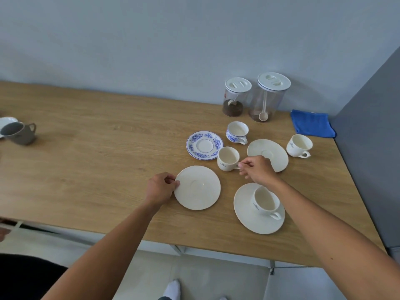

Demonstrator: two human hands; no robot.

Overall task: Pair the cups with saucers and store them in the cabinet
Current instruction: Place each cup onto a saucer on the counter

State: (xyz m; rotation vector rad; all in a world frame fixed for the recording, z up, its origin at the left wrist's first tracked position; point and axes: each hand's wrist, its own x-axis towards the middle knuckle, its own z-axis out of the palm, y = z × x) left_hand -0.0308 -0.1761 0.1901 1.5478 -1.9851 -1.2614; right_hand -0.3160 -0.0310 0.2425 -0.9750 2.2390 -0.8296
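Note:
My left hand (161,187) pinches the left rim of an empty white saucer (198,188) lying on the wooden table (97,161). My right hand (256,169) grips the handle of a white cup (227,158) standing on the table. Near the front, another white cup (265,202) sits on a white saucer (244,211). A third white saucer (272,150) lies empty behind my right hand, with a white cup (298,145) to its right. A blue-patterned saucer (204,145) and matching cup (237,132) stand apart farther back.
Two clear lidded jars (237,97) (270,96) with scoops stand against the wall. A folded blue cloth (311,123) lies at the back right by a grey panel (372,148). A grey mug (19,133) and a white dish (6,121) sit at the far left edge.

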